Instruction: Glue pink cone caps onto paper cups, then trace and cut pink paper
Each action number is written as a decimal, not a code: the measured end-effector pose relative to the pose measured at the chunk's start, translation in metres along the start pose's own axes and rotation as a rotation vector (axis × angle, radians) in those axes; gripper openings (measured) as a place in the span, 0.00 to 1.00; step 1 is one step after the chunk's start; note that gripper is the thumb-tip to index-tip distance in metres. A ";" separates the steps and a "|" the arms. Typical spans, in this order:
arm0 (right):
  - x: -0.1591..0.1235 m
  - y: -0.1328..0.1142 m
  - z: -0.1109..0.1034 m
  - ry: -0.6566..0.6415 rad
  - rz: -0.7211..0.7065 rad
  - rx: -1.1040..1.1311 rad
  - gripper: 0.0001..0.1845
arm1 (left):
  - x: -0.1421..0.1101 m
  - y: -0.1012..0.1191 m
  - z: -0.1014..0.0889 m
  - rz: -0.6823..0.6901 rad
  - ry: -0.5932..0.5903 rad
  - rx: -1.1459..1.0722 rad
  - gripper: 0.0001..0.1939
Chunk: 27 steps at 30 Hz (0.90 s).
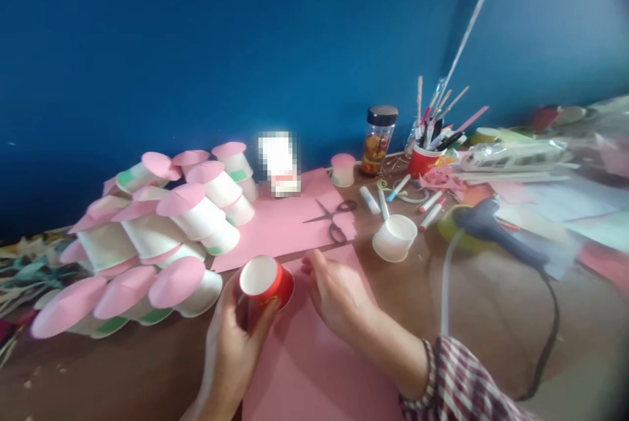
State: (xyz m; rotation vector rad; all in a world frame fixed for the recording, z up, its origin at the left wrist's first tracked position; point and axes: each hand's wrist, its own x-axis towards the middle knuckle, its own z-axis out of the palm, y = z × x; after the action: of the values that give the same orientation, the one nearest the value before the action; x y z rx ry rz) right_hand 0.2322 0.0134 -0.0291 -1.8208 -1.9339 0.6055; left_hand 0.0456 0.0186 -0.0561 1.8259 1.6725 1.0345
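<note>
My left hand (pixel 230 342) grips a red paper cup (pixel 265 282) with a white inside, tilted with its mouth facing up and away. The cup rests over the top edge of a pink paper sheet (pixel 314 368) lying on the brown table in front of me. My right hand (pixel 339 296) lies on that sheet just right of the cup, fingers curled down and pressing on the paper. A checked sleeve covers my right wrist.
A heap of white cups capped with pink cones (pixel 147 237) lies at the left. Another pink sheet (pixel 285 221) holds scissors (pixel 334 217). A white cup (pixel 396 237), markers, a glue gun (pixel 496 231) with cord, a jar (pixel 379 139) and a red pen cup (pixel 423 158) stand at the right.
</note>
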 end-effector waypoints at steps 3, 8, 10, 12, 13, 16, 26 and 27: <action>-0.001 0.003 0.004 0.037 -0.079 -0.008 0.16 | -0.001 -0.002 0.002 0.024 -0.010 -0.091 0.30; 0.000 0.002 0.006 0.036 -0.102 -0.047 0.19 | -0.002 -0.002 0.002 0.054 -0.008 -0.178 0.30; 0.000 0.001 0.006 0.038 -0.093 -0.064 0.18 | -0.002 0.000 0.000 0.068 -0.012 -0.204 0.29; 0.001 -0.001 0.006 0.035 -0.084 -0.073 0.18 | -0.001 0.003 -0.002 0.078 -0.017 -0.228 0.28; 0.001 -0.001 0.007 0.034 -0.076 -0.076 0.17 | -0.001 0.004 -0.003 0.083 -0.018 -0.234 0.27; 0.002 -0.002 0.007 0.036 -0.065 -0.083 0.18 | 0.000 0.004 -0.005 0.099 -0.027 -0.228 0.23; -0.010 -0.015 -0.008 0.072 -0.175 -0.054 0.21 | 0.005 -0.007 -0.001 0.096 -0.048 -0.152 0.28; -0.014 -0.018 -0.011 0.079 -0.191 -0.043 0.21 | 0.005 -0.006 -0.002 0.086 -0.053 -0.131 0.28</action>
State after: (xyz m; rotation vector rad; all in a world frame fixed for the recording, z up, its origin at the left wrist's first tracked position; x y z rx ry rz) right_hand 0.2244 -0.0016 -0.0092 -1.6338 -2.0508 0.4265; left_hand 0.0406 0.0242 -0.0584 1.8370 1.4715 1.0950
